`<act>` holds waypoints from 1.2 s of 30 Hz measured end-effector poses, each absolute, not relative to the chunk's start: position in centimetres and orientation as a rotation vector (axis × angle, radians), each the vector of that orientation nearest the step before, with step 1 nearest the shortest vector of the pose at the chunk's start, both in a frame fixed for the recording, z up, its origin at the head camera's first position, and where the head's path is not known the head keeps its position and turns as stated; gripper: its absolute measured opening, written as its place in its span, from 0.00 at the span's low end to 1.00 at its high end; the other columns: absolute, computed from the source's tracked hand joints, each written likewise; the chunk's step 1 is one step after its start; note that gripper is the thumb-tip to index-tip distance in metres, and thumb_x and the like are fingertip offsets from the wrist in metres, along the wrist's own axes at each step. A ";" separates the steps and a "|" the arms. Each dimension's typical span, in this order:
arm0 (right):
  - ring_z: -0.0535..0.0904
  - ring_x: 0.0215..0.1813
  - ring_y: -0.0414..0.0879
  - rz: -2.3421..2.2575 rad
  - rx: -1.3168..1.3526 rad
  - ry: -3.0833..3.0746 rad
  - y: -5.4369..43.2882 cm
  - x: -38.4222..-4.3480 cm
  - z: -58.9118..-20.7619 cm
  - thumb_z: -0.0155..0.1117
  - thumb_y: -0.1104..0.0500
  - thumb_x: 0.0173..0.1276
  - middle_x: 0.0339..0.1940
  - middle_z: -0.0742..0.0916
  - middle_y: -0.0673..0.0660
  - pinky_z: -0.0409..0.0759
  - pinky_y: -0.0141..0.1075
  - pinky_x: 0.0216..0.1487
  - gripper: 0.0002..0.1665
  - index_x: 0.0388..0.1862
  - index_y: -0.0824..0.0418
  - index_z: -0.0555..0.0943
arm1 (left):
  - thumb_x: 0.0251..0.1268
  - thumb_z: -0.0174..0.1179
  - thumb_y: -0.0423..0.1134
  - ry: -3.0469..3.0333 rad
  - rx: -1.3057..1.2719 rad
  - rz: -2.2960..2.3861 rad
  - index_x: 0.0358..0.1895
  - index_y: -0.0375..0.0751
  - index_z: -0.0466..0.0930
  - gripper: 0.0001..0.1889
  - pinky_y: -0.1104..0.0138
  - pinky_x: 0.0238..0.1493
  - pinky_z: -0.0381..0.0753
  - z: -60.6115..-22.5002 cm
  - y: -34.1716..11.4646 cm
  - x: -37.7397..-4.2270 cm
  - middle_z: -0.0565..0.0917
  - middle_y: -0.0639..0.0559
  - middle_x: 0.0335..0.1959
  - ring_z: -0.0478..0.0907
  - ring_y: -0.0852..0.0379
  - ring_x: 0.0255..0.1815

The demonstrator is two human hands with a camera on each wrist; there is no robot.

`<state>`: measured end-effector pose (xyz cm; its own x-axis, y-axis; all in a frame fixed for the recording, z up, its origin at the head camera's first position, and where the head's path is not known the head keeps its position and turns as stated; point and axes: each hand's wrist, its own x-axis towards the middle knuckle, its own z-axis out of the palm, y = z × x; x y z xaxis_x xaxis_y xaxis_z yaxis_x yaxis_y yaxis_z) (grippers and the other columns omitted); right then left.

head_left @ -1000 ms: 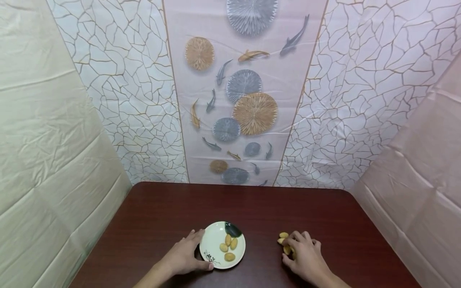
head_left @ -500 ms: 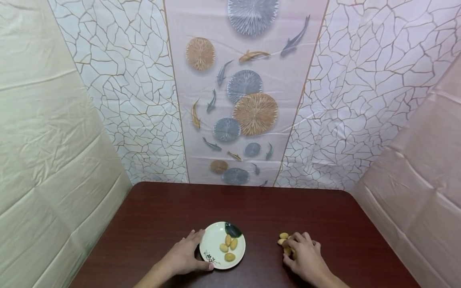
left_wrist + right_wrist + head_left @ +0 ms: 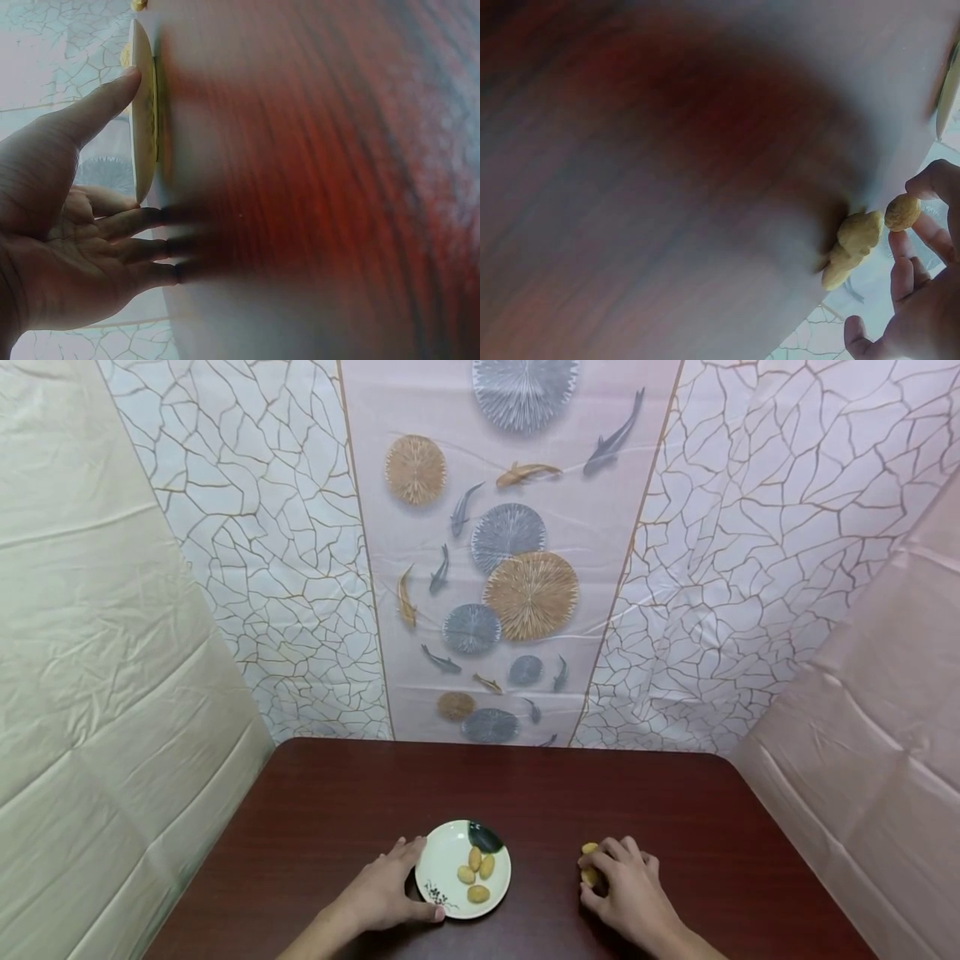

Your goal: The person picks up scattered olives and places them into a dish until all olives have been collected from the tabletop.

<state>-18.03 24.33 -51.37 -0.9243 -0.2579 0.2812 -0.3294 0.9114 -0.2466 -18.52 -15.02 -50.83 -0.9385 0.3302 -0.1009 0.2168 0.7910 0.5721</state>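
Note:
A round pale plate (image 3: 437, 864) with a dark green patch stands on the table and bears several small yellow oval pieces (image 3: 477, 893), like dates or other small fruit. My left hand (image 3: 381, 891) holds the plate's left edge between thumb and forefinger; its other fingertips touch the tabletop. To the right, my right hand (image 3: 633, 893) pinches one yellow oval piece (image 3: 902, 212) between thumb and fingers. Just beside this piece, more yellow oval pieces (image 3: 859, 234) lie heaped on the table. From the head view, the right hand hides most of that heap.
The dark red-brown table (image 3: 360, 793) has rounded far corners. A patterned cloth (image 3: 480, 693) with fish and round leaf shapes hangs behind it. Plain creased cloths (image 3: 150, 760) stand at both sides.
My right hand has moved slightly to the left and away from me over the heap, covering more of it. The left hand and the plate stay where they were.

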 end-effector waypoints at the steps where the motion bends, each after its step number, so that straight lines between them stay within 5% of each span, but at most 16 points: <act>1: 0.73 0.49 0.42 0.426 0.455 -2.815 24.2 -18.0 -51.3 0.86 0.56 0.60 0.45 0.85 0.41 0.78 0.67 0.56 0.15 0.42 0.43 0.89 | 0.54 0.84 0.63 2.786 0.435 0.855 0.86 0.30 0.62 0.64 0.24 0.80 0.64 -50.8 -15.0 -18.5 0.70 0.29 0.84 0.62 0.23 0.86; 12: 0.70 0.45 0.36 0.460 0.597 -2.591 21.9 -18.1 -51.2 0.88 0.59 0.55 0.41 0.84 0.39 0.78 0.64 0.52 0.18 0.39 0.44 0.89 | 0.53 0.84 0.63 2.787 0.408 0.798 0.85 0.31 0.65 0.63 0.24 0.78 0.67 -50.4 -14.9 -18.7 0.71 0.27 0.83 0.65 0.24 0.85; 22: 0.72 0.46 0.34 0.477 0.722 -2.441 19.6 -18.6 -50.8 0.91 0.58 0.49 0.42 0.86 0.38 0.75 0.52 0.48 0.23 0.39 0.41 0.88 | 0.50 0.85 0.64 2.799 0.432 0.822 0.84 0.30 0.66 0.63 0.23 0.76 0.68 -50.7 -15.0 -18.7 0.72 0.26 0.82 0.66 0.22 0.84; 36: 0.72 0.47 0.36 0.620 0.779 -2.574 16.5 -19.4 -50.2 0.88 0.59 0.58 0.43 0.87 0.40 0.75 0.54 0.52 0.16 0.41 0.45 0.90 | 0.50 0.85 0.64 2.806 0.417 0.809 0.84 0.31 0.66 0.63 0.24 0.77 0.69 -50.6 -14.9 -18.7 0.72 0.28 0.82 0.66 0.23 0.84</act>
